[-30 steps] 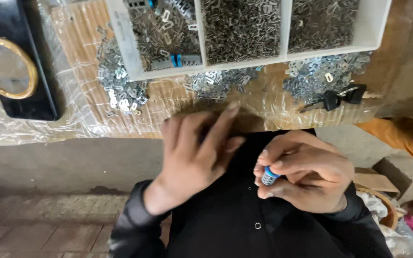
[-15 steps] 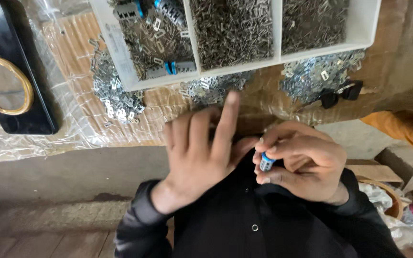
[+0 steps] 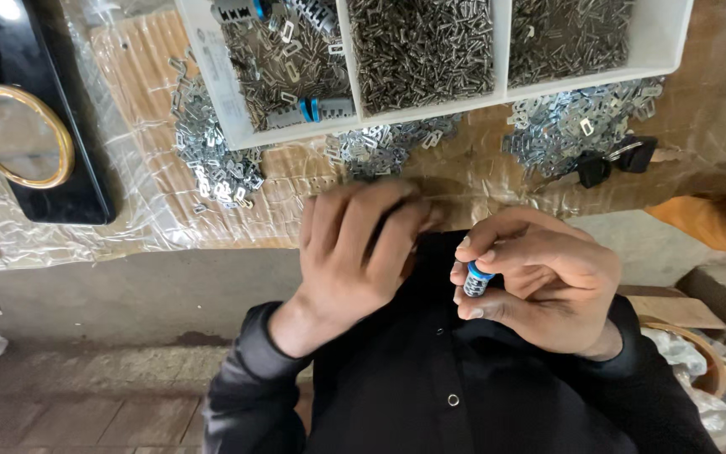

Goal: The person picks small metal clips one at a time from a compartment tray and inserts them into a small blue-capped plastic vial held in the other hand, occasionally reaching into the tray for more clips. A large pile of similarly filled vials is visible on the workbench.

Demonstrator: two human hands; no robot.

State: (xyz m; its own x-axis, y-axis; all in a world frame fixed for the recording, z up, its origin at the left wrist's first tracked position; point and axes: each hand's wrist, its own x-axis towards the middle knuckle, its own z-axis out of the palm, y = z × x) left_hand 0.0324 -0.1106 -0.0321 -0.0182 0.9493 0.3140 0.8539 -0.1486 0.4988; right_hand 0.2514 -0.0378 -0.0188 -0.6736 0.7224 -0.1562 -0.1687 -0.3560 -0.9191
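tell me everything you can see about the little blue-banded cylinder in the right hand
The small cylinder is short and dark grey, metallic looking, with a bright blue band near its upper end and pale slots or marks along its side. It sits roughly upright, tilted slightly, pinched in the right hand between thumb and fingertips, which hide most of its body. It is held over the person's dark clothing, just below the table edge. The left hand is beside it, not touching it.
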